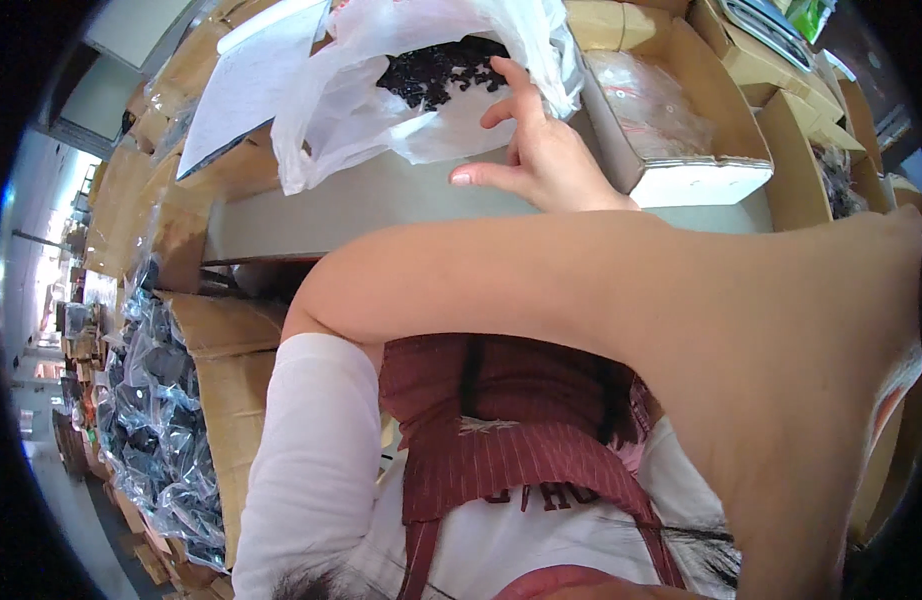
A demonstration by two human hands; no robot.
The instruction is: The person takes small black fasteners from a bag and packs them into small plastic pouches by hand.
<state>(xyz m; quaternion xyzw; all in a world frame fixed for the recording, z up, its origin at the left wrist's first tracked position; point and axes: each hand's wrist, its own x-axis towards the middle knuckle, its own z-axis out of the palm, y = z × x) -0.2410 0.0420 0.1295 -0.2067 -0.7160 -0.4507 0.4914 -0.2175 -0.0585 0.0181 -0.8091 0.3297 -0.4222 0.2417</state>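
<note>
My right hand (551, 155) reaches over the near right side of a white plastic bag (321, 130). Its fingers and thumb are spread, with nothing visible held between them. One fingertip is beside a pile of small black pieces (441, 75) inside the opened bag; whether it touches them I cannot tell. My left forearm (481, 280) crosses in front of the right wrist and hides it. At the right, very close and large, is what appears to be my left hand (771, 330); its fingers cannot be made out.
A cardboard box (751, 160) of clear plastic bags stands right of the white bag on a grey table (311, 225). Written paper (241, 90) lies at the left. Below it, an open carton (231, 400) adjoins plastic-wrapped dark items (156, 420). More cartons (801, 150) stand farther right.
</note>
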